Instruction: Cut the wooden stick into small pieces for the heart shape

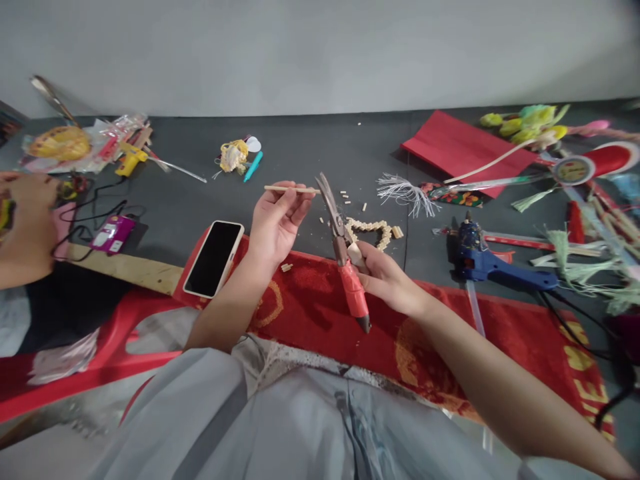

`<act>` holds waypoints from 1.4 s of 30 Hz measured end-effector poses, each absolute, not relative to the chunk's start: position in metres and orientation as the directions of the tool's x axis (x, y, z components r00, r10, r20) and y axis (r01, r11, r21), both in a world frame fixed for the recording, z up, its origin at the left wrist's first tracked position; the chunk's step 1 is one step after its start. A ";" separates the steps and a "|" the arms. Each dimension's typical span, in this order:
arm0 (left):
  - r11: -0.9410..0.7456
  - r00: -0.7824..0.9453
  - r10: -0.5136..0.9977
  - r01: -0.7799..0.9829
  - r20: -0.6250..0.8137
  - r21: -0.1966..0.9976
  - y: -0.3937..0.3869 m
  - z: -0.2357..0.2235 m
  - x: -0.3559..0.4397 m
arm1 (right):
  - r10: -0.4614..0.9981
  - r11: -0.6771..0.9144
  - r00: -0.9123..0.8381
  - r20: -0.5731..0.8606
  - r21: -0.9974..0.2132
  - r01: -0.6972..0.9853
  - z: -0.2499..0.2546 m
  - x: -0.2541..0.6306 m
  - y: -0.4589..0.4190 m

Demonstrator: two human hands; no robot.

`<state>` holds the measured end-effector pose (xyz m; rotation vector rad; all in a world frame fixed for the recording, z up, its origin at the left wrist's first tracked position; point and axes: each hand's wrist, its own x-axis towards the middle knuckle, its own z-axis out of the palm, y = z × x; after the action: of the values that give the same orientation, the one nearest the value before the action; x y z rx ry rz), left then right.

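My left hand (281,223) pinches a thin wooden stick (290,189) held level above the grey tabletop. The stick's right end reaches the jaws of the red-handled snips (334,212). My right hand (383,273) is closed round the snips, whose blades point up and away from me; one red handle (356,297) shows, and the other grip is partly hidden by my fingers. Behind the snips lies a heart-shaped outline of short wooden pieces (383,230). Several small cut bits (345,195) are scattered beside it.
A phone (213,259) rests on the red cloth (310,293) left of me. At right are a blue glue gun (493,263), red paper (460,150), a thread spool (595,163) and tassels. A yellow glue gun (133,159) and another person's arm (27,220) are at left.
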<state>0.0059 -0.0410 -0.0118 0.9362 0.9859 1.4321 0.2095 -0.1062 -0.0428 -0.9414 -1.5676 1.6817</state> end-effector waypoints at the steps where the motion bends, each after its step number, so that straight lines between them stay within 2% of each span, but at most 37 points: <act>1: -0.060 -0.085 0.996 -0.338 0.033 0.939 -0.041 -0.012 0.007 | 0.843 -0.071 -0.534 -0.069 -0.997 0.017 -0.043 0.210 -0.106; 5: -0.078 -0.111 0.993 -0.339 0.043 0.938 -0.043 -0.014 0.011 | 0.843 -0.060 -0.535 -0.059 -0.998 0.016 -0.043 0.209 -0.107; 8: -0.074 -0.062 0.996 -0.344 0.056 0.936 -0.045 -0.014 0.014 | 0.843 -0.072 -0.534 -0.063 -0.997 0.004 -0.043 0.209 -0.107; 12: -0.129 -0.024 0.991 -0.305 0.128 0.943 -0.051 -0.012 0.017 | 0.829 -0.148 -0.552 -0.092 -0.987 -0.058 -0.041 0.209 -0.106; 16: -0.127 -0.034 0.992 -0.246 0.122 0.961 -0.053 -0.011 0.019 | 0.819 -0.217 -0.563 -0.107 -0.967 -0.132 -0.037 0.208 -0.106; 23: -0.134 -0.024 0.991 -0.284 0.133 0.949 -0.054 -0.011 0.021 | 0.832 -0.170 -0.552 -0.051 -0.971 -0.167 -0.034 0.208 -0.106; 29: -0.194 -0.072 0.980 -0.190 0.183 0.962 -0.055 -0.012 0.020 | 0.774 -0.145 -0.632 -0.025 -0.980 -0.138 -0.032 0.212 -0.102; 37: -0.226 -0.079 0.973 -0.139 0.217 0.964 -0.055 -0.013 0.018 | 0.747 -0.168 -0.663 -0.058 -0.980 -0.103 -0.030 0.213 -0.102; 42: -0.225 -0.059 0.974 -0.185 0.217 0.957 -0.055 -0.012 0.019 | 0.767 -0.134 -0.640 -0.049 -0.987 -0.085 -0.033 0.213 -0.103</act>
<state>0.0189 -0.0549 -0.0120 1.2042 0.9784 1.4847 0.2130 -0.1026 -0.0330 -0.7747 -1.5391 1.8347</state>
